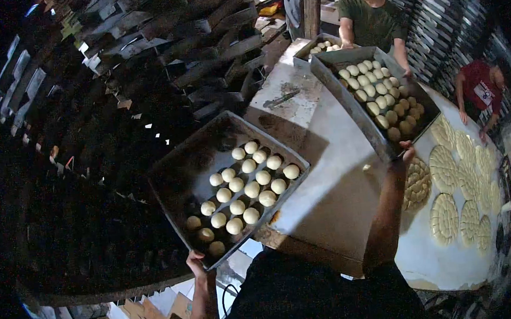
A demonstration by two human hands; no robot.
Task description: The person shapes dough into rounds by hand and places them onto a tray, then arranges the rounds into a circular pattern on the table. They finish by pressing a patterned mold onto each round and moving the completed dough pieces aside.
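Observation:
A metal tray with several round dough balls hangs at the left, tilted; my left hand grips its lower corner. At the upper right, my right hand holds the near corner of a second metal tray, which bears many dough balls. A person in a green shirt has both hands on the far end of that second tray. Both trays are raised, the second one above the pale work table.
Flat coiled dough rounds cover the table's right side. A third tray with dough balls stands at the far end near a wooden post. A person in a red shirt leans over the right edge. Cardboard lies below left.

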